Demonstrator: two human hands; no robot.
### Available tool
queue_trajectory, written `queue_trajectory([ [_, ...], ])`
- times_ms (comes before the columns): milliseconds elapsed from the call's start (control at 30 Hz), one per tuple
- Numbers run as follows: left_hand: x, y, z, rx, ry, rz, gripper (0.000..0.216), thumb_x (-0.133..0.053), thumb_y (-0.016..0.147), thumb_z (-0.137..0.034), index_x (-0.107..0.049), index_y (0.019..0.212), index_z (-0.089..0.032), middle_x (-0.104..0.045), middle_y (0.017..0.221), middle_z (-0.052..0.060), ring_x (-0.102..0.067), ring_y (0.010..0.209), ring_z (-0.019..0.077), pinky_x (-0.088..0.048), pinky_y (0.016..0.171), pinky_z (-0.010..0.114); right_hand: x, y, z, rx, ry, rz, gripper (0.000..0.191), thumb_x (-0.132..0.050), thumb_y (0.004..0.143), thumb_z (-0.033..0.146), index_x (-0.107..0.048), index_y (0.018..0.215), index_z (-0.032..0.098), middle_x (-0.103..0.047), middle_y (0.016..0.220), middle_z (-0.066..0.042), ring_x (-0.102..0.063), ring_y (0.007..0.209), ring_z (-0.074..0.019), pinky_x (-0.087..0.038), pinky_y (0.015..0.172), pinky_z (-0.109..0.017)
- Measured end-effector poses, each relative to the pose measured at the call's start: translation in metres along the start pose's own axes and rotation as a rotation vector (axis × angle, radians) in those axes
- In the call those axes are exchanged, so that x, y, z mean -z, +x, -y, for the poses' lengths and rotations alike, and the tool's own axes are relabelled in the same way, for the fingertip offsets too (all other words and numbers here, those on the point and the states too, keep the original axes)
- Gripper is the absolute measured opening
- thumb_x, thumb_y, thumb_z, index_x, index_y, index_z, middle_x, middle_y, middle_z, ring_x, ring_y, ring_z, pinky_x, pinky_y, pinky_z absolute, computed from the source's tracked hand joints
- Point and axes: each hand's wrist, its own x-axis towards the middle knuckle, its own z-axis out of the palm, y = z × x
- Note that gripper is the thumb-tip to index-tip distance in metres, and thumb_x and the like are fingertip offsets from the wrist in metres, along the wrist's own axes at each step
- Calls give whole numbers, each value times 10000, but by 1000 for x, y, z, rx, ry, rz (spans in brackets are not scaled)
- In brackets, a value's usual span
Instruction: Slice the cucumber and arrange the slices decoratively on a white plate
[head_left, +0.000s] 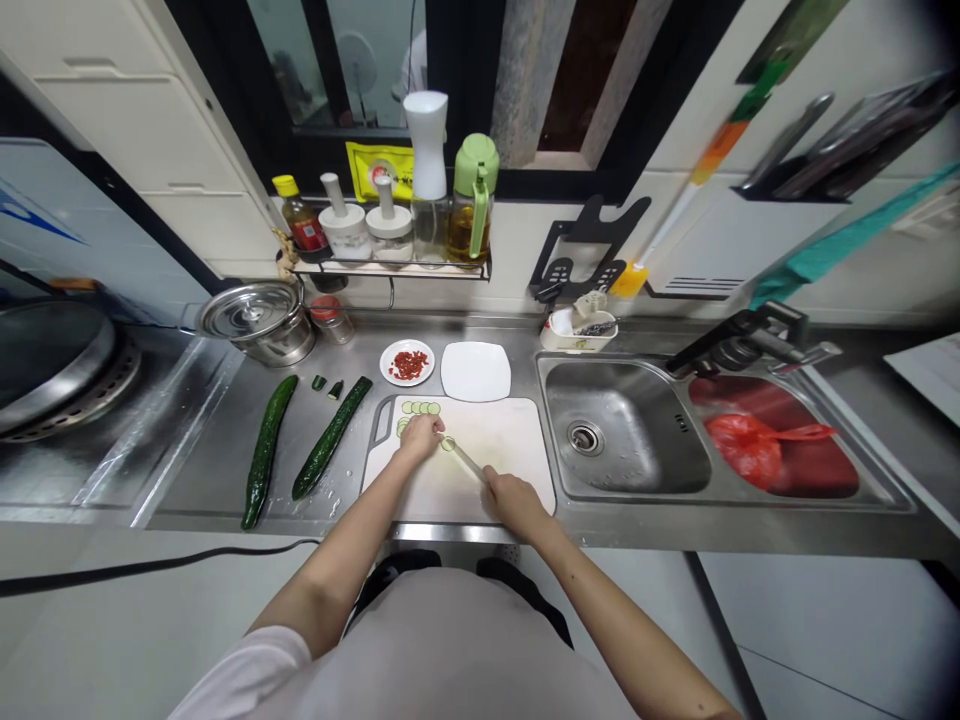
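Note:
My left hand [420, 437] rests curled on the white cutting board [510, 440], pressing down a piece of cucumber that shows only as a green end [448, 443] beside my fingers. My right hand [511, 497] is closed on the handle of a knife [466, 460], whose blade points up-left and meets that cucumber end. Several cut cucumber slices [420, 408] lie in a row at the board's far left edge. Two whole cucumbers [264, 450] [332, 436] lie on the steel counter left of the board, with two small cut ends [327, 386] near them.
A small dish of red chilli pieces [407, 362] and an empty white plate [475, 371] sit behind the board. Right of it is a double sink [637, 470], with a red bag [750, 445] in the right basin. A lidded steel pot [257, 322] and a stove stand left.

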Motion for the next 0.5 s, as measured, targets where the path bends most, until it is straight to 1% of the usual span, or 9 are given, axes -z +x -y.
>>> queue_trajectory([
  [267, 0, 0, 0, -1, 1, -5, 159, -682, 750, -218, -696, 907, -239, -712, 982, 13, -615, 962, 178, -436, 745, 254, 1, 4, 3, 11, -39, 20, 286, -331, 937, 159, -479, 1182, 171, -688, 976, -134, -658, 916, -238, -394, 691, -284],
  [500, -1, 1, -1, 19, -2, -4, 160, -697, 739, -221, -694, 898, -237, -710, 976, 10, -618, 951, 174, -437, 748, 255, 2, 8, 4, 24, -44, 18, 312, -330, 922, 118, -478, 1192, 164, -690, 959, -140, -662, 920, -243, -416, 700, -294],
])
